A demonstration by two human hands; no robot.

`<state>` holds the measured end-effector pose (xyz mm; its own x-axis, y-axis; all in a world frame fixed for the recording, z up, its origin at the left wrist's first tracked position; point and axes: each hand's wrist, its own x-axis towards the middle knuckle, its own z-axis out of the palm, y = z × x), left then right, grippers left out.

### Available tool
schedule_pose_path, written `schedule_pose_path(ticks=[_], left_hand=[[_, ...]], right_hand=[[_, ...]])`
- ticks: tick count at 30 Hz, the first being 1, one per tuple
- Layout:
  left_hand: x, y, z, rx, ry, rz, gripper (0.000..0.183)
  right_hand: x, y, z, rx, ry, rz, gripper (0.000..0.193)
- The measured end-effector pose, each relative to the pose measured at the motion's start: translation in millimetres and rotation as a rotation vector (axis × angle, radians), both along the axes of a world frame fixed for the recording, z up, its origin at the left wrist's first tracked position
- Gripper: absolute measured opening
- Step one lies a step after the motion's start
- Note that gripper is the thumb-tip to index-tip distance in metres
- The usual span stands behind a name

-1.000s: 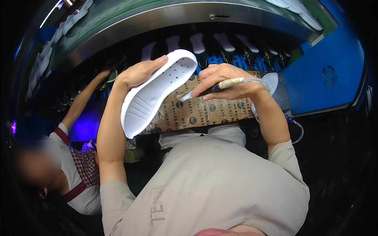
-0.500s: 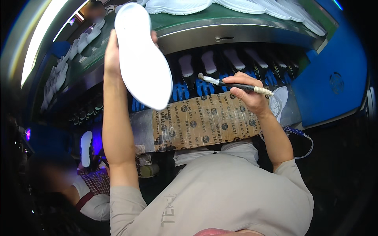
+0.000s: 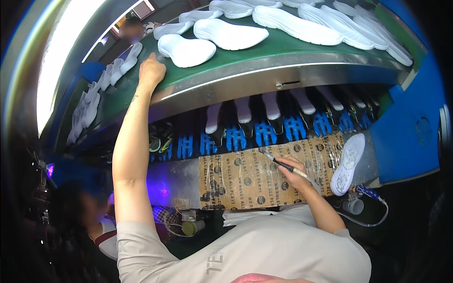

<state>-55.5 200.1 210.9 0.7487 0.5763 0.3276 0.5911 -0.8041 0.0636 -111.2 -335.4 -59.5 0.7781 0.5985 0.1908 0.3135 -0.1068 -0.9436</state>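
The white shoe sole (image 3: 186,51) has just been released onto the green conveyor belt (image 3: 264,54) — the left hand (image 3: 151,71) is now loosely curled and empty beside it — while the brush (image 3: 283,165) is kept gripped in the right hand (image 3: 293,175).

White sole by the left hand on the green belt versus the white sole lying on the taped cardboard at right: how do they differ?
The sole on the belt lies smooth side up; the sole on the cardboard shows a patterned, studded face. The belt sole sits on the upper green conveyor among other soles, just beyond the left hand; the cardboard sole lies alone, lower down, right of the right hand. Both are white, and neither is held.
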Motion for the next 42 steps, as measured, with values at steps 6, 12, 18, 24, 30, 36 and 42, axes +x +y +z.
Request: schedule_pose_path(ticks=[6, 12, 18, 24, 30, 36, 42], left_hand=[[28.5, 84.7, -0.4, -0.010, 0.007, 0.624, 0.077], [-4.8, 225.4, -21.0, 0.057, -0.017, 0.372, 0.098], [-35.5, 151.4, 3.3, 0.109, 0.071, 0.447, 0.083], [-128.0, 18.7, 17.1, 0.017, -0.288, 0.385, 0.084], [-236.9, -75.4, -21.2, -0.894, -1.363, -0.216, 0.052], [-243.5, -171.9, -118.6, -1.738, -1.817, -0.325, 0.055], [-251.5, -289.1, -213.8, -2.281, -1.308, -0.103, 0.078]], right_hand=[[-5.9, -3.4, -38.4, -0.005, -0.077, 0.043, 0.035], [-3.5, -2.1, -39.3, -0.027, -0.045, 0.044, 0.036], [-3.4, -1.5, -39.8, 0.019, -0.056, 0.041, 0.035], [-3.1, 3.7, -42.6, 0.060, -0.017, 0.023, 0.033], [-7.1, 0.5, -28.1, 0.127, 0.200, -0.047, 0.021], [0.2, 1.3, -5.3, 0.426, 0.535, -0.100, 0.024], [-16.9, 19.8, 50.6, 0.461, 0.602, 0.105, 0.026]])
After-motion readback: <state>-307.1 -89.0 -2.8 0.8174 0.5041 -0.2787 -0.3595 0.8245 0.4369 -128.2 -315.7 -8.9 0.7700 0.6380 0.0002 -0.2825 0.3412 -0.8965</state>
